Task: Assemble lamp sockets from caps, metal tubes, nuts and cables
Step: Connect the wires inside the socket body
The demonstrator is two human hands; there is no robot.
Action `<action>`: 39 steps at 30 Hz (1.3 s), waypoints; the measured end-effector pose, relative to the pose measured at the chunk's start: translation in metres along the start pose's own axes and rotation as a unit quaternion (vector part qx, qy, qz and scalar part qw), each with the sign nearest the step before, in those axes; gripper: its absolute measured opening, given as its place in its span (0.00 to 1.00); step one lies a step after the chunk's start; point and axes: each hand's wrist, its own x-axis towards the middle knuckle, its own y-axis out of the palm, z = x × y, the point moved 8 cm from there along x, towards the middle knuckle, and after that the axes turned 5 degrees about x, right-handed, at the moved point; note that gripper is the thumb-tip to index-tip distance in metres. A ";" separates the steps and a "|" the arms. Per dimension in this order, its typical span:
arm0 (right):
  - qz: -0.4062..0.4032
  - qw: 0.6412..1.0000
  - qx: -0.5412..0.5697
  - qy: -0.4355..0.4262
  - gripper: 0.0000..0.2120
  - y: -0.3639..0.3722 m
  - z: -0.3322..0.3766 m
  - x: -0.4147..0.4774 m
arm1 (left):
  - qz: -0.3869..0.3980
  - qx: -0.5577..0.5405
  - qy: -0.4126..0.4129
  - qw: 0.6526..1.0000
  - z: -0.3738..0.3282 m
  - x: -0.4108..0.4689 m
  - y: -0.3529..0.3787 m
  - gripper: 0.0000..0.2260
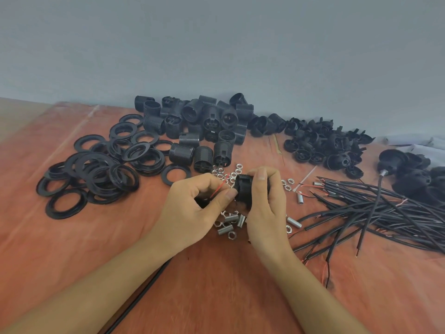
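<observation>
Left hand (pixel 192 208) sits mid-frame with its fingers curled in, gripping a small black part (pixel 201 202) low in the palm, and its thumb tip touches the socket body (pixel 243 186). A red wire (pixel 218 188) loops out between the left fingers toward that body. Right hand (pixel 265 208) grips the socket body from the right, thumb laid over the top and fingers wrapped round the far side. Both forearms come in from the bottom edge, and both hands are held just above the nuts (pixel 231 175) and metal tubes (pixel 226 229) scattered on the surface (pixel 216 285). The black part is mostly hidden by the fingers, so I cannot tell what it is. The wire's end is hidden too, and the socket body's right half is covered by the right hand. A black cable (pixel 144 290) runs under the left forearm and is cut off by the bottom edge. A rings pile (pixel 96 174) lies far left, then a heap of threaded bodies (pixel 199 121) sits against the wall (pixel 216 44). To its right is a caps pile (pixel 322 145), then a cable bundle (pixel 375 208) that runs off the right edge. The dark pieces at far right (pixel 409 174) are blurred. Bare surface shows left of the left forearm, between the forearms, and near bottom right.
</observation>
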 end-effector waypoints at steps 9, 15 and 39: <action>-0.081 0.963 0.208 0.152 0.18 -0.010 -0.025 0.004 | -0.031 -0.083 -0.072 0.993 0.014 0.004 -0.009 0.07; -0.071 0.965 0.207 0.147 0.15 -0.008 -0.025 0.003 | -0.042 -0.114 -0.100 0.988 0.022 0.004 -0.010 0.06; -0.038 0.981 0.160 0.098 0.18 -0.003 -0.024 0.000 | -0.070 0.088 0.018 0.994 -0.018 0.006 -0.016 0.09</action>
